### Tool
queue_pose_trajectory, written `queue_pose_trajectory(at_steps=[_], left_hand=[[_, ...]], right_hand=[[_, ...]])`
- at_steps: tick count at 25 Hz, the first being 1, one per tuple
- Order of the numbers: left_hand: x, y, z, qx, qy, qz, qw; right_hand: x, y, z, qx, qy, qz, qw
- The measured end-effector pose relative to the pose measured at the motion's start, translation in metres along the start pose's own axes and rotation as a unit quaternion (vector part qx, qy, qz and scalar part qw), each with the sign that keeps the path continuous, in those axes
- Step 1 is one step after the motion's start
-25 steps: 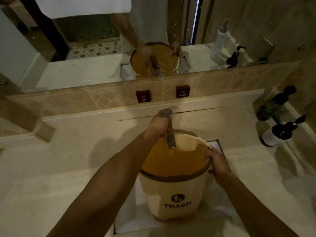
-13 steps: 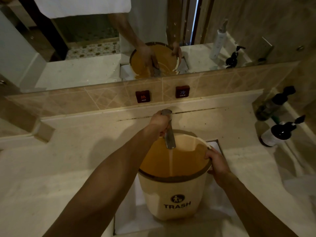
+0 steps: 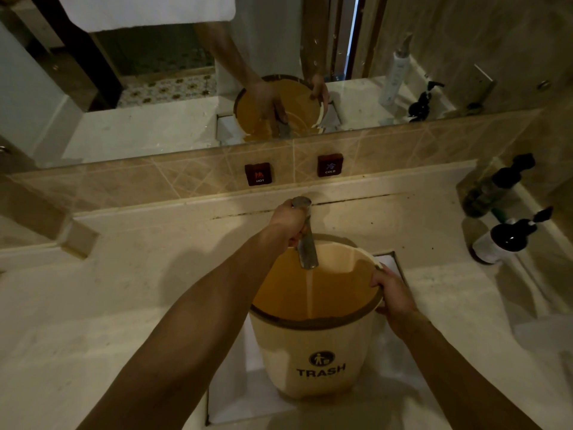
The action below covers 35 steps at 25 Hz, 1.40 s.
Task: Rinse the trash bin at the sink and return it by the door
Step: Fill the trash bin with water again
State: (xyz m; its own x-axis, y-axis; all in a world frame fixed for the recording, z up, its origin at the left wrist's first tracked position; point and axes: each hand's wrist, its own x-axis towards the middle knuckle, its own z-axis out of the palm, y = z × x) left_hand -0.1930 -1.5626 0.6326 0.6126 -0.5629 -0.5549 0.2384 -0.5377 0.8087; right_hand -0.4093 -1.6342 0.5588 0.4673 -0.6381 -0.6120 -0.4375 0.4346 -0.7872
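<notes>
At a marble vanity (image 3: 124, 305), a person's left hand (image 3: 286, 221) has its fingers wrapped around the metal faucet (image 3: 307, 243), from whose spout a thin stream of water (image 3: 309, 293) falls into the cream trash bin (image 3: 313, 358) standing upright in the square sink (image 3: 229, 395). The right hand (image 3: 392, 294) clamps the bin's right rim, fingers curled over the edge. Farther right, two dark pump bottles (image 3: 508, 237) stand on the counter near the wall.

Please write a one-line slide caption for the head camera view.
Left hand on faucet, right hand steadying trash bin under running water.
</notes>
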Motion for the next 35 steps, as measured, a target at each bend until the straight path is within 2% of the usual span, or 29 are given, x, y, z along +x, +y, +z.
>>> queue_pose_trajectory(at_steps=[11, 13, 14, 17, 20, 22, 25, 28, 32, 35], left_hand=[[0.0, -0.001, -0.001, 0.01, 0.003, 0.004, 1.0], [0.001, -0.001, -0.002, 0.043, 0.011, 0.024, 0.999], [0.002, -0.003, -0.003, 0.097, 0.019, 0.049, 0.994], [-0.006, -0.017, -0.013, 0.3, 0.046, 0.138, 0.943], [-0.024, -0.054, -0.038, 0.413, 0.101, 0.211, 0.88], [-0.038, -0.081, -0.058, 0.472, 0.067, 0.268, 0.837], [-0.054, -0.111, -0.081, 0.489, -0.012, 0.304, 0.818], [-0.064, -0.132, -0.083, 0.475, -0.012, 0.324, 0.818], [-0.066, -0.148, -0.076, 0.377, 0.024, 0.347, 0.858], [-0.064, -0.154, -0.072, 0.345, 0.05, 0.354, 0.868]], right_hand=[[-0.002, -0.002, 0.0, -0.001, -0.001, -0.005, 1.0], [-0.001, -0.001, 0.001, -0.003, 0.0, -0.005, 1.0], [-0.001, 0.0, 0.0, -0.004, 0.001, -0.005, 1.0], [0.0, 0.0, 0.0, -0.006, 0.002, -0.008, 1.0], [0.0, 0.0, 0.0, -0.002, 0.001, -0.004, 1.0], [0.001, 0.0, 0.001, 0.004, 0.003, -0.001, 1.0], [0.002, 0.001, 0.002, 0.008, 0.003, 0.001, 1.0], [0.005, 0.006, -0.001, 0.008, 0.008, -0.004, 1.0], [0.007, 0.008, 0.0, 0.009, 0.016, 0.005, 1.0], [0.005, 0.006, 0.0, 0.004, 0.009, 0.012, 1.0]])
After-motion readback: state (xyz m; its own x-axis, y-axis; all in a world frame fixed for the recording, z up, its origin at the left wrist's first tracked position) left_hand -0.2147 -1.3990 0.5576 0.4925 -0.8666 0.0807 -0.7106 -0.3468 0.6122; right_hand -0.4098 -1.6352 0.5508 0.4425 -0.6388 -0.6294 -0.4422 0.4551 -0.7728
